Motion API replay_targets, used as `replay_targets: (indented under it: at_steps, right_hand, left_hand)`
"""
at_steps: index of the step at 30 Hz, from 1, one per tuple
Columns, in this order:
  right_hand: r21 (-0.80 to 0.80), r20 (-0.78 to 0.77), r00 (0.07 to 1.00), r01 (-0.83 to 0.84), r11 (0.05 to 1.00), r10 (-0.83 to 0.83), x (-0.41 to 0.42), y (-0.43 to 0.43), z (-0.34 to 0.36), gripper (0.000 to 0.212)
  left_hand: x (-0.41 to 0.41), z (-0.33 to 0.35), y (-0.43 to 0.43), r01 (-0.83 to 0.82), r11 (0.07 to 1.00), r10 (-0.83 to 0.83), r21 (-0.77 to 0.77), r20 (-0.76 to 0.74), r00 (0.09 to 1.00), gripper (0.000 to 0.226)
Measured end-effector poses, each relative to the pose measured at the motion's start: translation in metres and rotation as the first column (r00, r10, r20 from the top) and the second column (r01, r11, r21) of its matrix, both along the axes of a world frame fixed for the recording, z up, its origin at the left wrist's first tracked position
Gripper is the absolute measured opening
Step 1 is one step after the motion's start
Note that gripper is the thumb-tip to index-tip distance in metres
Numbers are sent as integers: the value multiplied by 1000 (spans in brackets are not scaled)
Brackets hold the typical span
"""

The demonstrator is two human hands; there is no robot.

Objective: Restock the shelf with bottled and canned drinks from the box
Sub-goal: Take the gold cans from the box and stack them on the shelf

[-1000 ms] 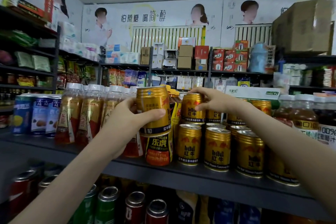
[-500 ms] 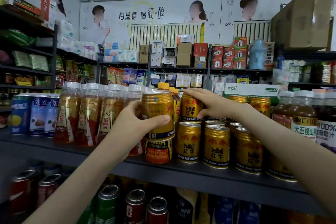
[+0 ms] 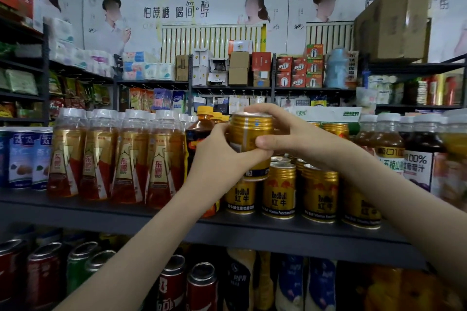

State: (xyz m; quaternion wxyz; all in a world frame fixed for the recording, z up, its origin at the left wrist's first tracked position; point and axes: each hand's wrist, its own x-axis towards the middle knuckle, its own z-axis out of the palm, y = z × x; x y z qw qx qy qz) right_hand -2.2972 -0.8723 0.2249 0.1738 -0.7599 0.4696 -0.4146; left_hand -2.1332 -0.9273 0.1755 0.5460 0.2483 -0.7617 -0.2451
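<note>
While above the shelf (image 3: pixel 151 217), 2 hands, left hand (image 3: pixel 222 159) and right hand (image 3: pixel 285 134), grip gold can (image 3: pixel 250 131).

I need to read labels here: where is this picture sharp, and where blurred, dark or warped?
Head view: the raised gold can and the front-row cans look fairly sharp; the bottles at the right edge smear; the lower-shelf cans are dim and soft; the shelf looks bowed by the wide lens.

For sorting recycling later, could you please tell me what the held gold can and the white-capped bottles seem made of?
Gold can: likely metal, glossy gold finish; ridged shoulder and silvery rim catch light. White-capped bottles: probably clear plastic; amber drink shows through the walls.
</note>
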Motion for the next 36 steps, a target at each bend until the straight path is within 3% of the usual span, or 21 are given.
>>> replay_targets:
  at_steps: [3, 5, 6, 8, 10, 16, 21, 24, 27, 32, 36]
  right_hand:
    - [11, 131, 990, 47, 999, -48, -13, 5, 0, 64]
    - [-3, 166, 979, 119, 993, -117, -24, 5, 0, 65]
    - [-8, 190, 968, 168, 986, -164, -29, 2, -1, 65]
    - [-28, 221, 933, 296, 955, -283, -38, -7, -1, 65]
    - [-66, 211, 888, 429, 901, -408, -47, -18, 1, 66]
    - [-143, 155, 770, 637, 757, -619, -54, -46, 1, 65]
    - [-222, 90, 694, 713, 665, -714, -47, -66, -10, 51]
    - [-247, 46, 653, 741, 625, -756, -43, -72, -11, 53]
    - [-244, -33, 660, 723, 646, -751, -40, -75, -10, 59]
    - [-43, -131, 746, 653, 756, -653, -46, -65, -4, 65]
    - [-139, -174, 685, 694, 706, -707, -43, -63, -7, 71]
  left_hand:
    - [-19, 4, -1, 17, 995, -5, -97, 117, 993, 67]
    - [-24, 3, -6, -19, 968, 71, -251, 200, 977, 74]
    - [-23, 2, -10, -99, 911, 196, -401, 208, 958, 76]
    - [-20, -2, -24, -267, 691, 440, -671, 99, 892, 73]
    - [-14, -8, -40, -326, 566, 554, -757, 57, 830, 65]
    - [2, -31, -81, -318, 449, 666, -835, 76, 742, 46]
    - [3, -32, -84, -321, 432, 620, -843, 20, 784, 36]
    - [2, -33, -86, -318, 414, 602, -853, -6, 799, 32]
    - [2, -33, -86, -313, 394, 589, -864, -23, 808, 31]
    - [1, -34, -90, -296, 361, 613, -884, -15, 790, 36]
    - [0, -34, -91, -311, 354, 609, -882, -35, 792, 31]
